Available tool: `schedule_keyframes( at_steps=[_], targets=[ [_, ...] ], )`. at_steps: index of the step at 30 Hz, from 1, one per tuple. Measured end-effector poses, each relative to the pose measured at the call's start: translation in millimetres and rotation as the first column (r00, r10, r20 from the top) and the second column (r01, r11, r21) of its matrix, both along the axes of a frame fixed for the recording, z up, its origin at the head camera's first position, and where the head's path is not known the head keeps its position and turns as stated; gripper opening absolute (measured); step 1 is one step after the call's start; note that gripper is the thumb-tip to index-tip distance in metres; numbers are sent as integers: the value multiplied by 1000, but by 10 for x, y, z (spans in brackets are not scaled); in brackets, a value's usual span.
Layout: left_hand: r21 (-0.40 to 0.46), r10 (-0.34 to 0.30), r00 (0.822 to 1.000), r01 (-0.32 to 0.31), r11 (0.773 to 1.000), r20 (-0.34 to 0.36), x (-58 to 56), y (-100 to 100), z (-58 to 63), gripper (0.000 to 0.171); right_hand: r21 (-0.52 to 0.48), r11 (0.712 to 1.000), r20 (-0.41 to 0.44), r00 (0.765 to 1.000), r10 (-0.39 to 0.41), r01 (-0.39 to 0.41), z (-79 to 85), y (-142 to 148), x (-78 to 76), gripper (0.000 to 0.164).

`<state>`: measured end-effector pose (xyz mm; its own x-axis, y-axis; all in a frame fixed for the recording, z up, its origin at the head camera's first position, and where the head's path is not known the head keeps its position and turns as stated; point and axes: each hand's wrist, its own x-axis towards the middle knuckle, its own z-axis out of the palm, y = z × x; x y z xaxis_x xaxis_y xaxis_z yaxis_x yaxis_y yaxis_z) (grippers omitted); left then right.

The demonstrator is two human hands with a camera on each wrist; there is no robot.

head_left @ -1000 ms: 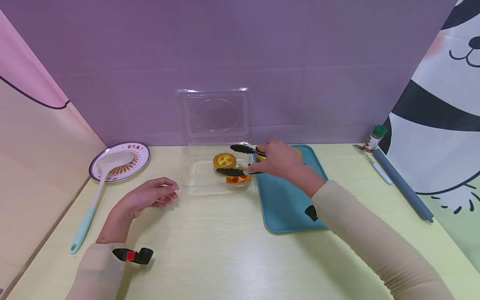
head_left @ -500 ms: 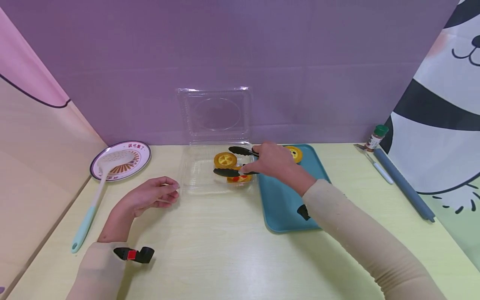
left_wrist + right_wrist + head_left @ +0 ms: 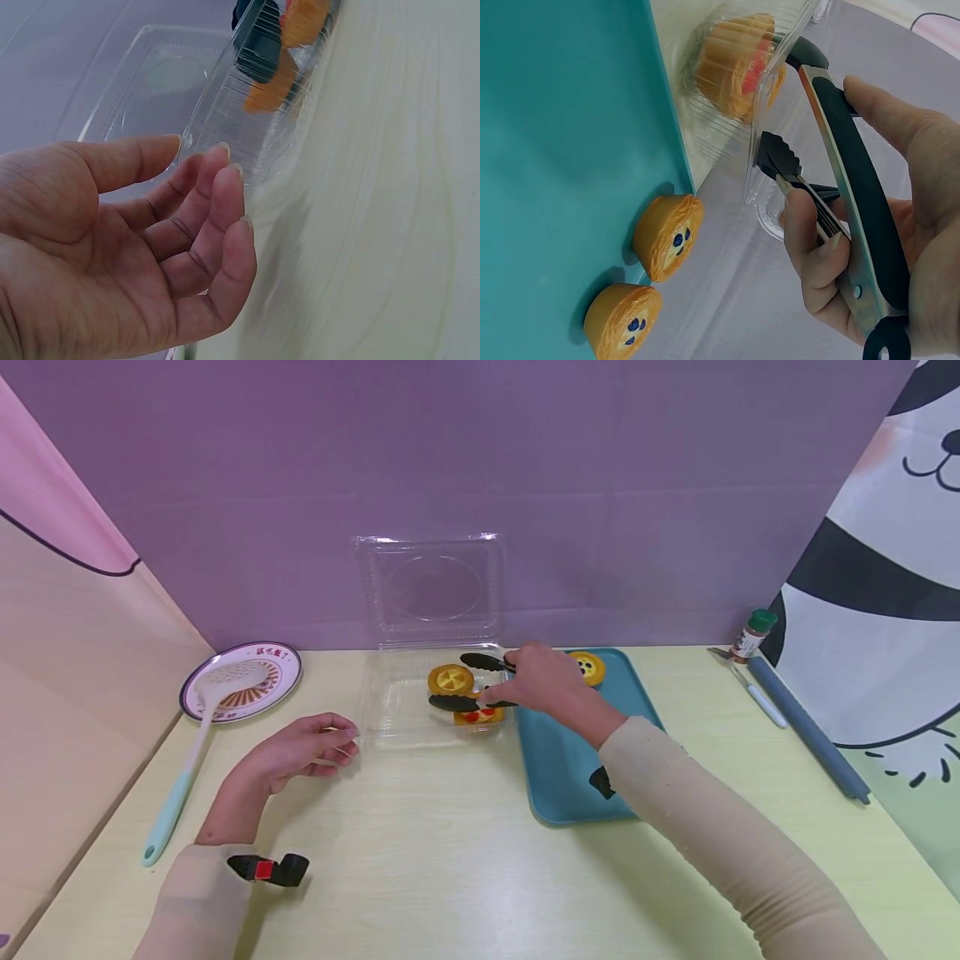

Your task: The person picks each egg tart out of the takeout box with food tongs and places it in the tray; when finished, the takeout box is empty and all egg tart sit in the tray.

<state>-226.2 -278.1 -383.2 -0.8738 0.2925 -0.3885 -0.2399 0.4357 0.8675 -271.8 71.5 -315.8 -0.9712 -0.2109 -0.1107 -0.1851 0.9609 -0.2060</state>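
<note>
My right hand [image 3: 543, 679] grips black-and-steel tongs [image 3: 866, 195] above the right side of a clear plastic box [image 3: 397, 710], whose lid stands up behind it. The tong tips are spread apart. Under and beside them in the box are an egg tart with a yellow star-like top [image 3: 450, 678] and a tart with red topping [image 3: 480, 717], partly covered by the lower tip. My left hand [image 3: 303, 747] holds nothing, fingers loosely bent, close to the box's front left corner. Two blueberry-topped tarts [image 3: 669, 236] sit on the blue tray [image 3: 551, 785], right of the box.
At the left, a white slotted turner [image 3: 213, 693] with a mint handle lies across a patterned plate [image 3: 281, 685]. A green-capped jar [image 3: 752, 635], a light-handled utensil [image 3: 763, 703] and a grey-blue rod [image 3: 810, 731] are on the right. A purple backdrop [image 3: 637, 527] rises behind the table.
My right hand has shifted a little left with the tongs, uncovering more of a blueberry tart on the tray. The left hand stays in place.
</note>
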Motion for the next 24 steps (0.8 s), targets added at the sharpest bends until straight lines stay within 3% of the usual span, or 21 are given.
schedule_keyframes(
  at_steps=[11, 24],
  targets=[
    [-18, -12, 1000, 12, 1000, -9, 15, 6, 18, 37, -11, 1000, 22, 1000, -13, 14, -4, -29, -35, 65],
    [-28, -11, 1000, 10, 1000, -20, 12, 5, 18, 37, -25, 999, 42, 999, -27, 28, -33, -67, -88, 53]
  ],
)
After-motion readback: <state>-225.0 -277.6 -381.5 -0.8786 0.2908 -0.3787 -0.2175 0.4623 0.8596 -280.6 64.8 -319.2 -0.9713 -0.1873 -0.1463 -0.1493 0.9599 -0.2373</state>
